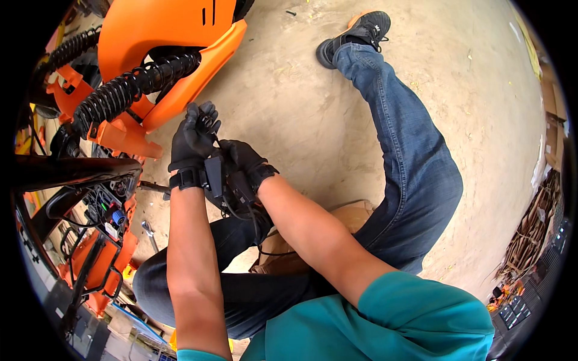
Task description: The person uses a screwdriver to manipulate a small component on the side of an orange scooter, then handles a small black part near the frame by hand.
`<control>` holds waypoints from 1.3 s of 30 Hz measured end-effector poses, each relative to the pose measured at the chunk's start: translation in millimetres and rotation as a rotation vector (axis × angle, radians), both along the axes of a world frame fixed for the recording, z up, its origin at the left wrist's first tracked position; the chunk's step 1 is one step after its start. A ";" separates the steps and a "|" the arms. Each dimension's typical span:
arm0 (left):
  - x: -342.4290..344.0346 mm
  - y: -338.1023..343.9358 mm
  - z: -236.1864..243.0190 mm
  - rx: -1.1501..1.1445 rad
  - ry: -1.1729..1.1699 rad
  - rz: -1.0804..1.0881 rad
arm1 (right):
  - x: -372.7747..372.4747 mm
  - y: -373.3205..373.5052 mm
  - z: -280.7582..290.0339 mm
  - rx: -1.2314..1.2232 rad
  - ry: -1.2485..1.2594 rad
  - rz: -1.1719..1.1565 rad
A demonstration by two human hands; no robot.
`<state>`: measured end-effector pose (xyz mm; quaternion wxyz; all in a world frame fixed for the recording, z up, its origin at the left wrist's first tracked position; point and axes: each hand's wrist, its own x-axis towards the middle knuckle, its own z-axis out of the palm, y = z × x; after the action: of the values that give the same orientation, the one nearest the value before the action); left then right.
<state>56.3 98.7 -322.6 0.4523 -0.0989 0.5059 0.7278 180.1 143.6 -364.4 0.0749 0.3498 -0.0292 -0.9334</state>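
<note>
Both hands wear black gloves with strapped cuffs. My left hand point(192, 141) is raised beside the orange body panel point(208, 75), palm turned inward, its fingers loosely bent and apart with nothing visible in them. Close to its wrist is my right hand point(241, 157), fingers closed and pointing toward the left palm; whatever they grip is hidden. A black box-shaped device point(214, 175) sits at the left wrist, and a similar one point(242, 188) hangs by the right wrist. A thin black cable point(247, 215) loops down from these devices toward my knee.
A black coil-spring shock absorber point(123, 93) and a black tube point(78, 170) belong to the orange vehicle at left. A wrench point(149, 234) lies on the concrete floor point(289, 120). Brown cardboard point(346, 216) lies between my legs. Dry sticks point(530, 231) are piled at right.
</note>
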 end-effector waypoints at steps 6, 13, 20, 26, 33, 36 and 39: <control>-1.0 4.1 0.8 -0.152 0.000 -0.030 | -12.4 112.9 47.3 1.246 -0.065 -0.399; -16.9 -1.8 -32.2 0.403 -0.151 -0.015 | -37.3 94.3 139.7 2.496 0.466 -0.483; 15.2 10.6 14.3 0.007 -0.139 -0.023 | 29.1 137.9 48.7 0.985 -0.168 -0.336; 23.9 13.0 26.0 -0.139 0.043 -0.150 | 37.4 103.1 10.3 0.622 -0.125 -0.364; 4.3 10.9 17.8 -0.205 0.142 -0.167 | 31.2 91.1 1.6 0.628 -0.113 -0.322; 7.1 6.9 20.0 -0.195 0.124 -0.100 | 31.8 88.0 5.9 0.652 -0.136 -0.273; 7.5 8.9 21.5 -0.203 0.137 -0.109 | 32.9 90.6 4.7 0.645 -0.146 -0.273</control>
<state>63.8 107.6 -301.1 0.4433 -0.0665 0.6111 0.6524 213.0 234.2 -359.6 -0.1672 0.4138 0.2154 -0.8686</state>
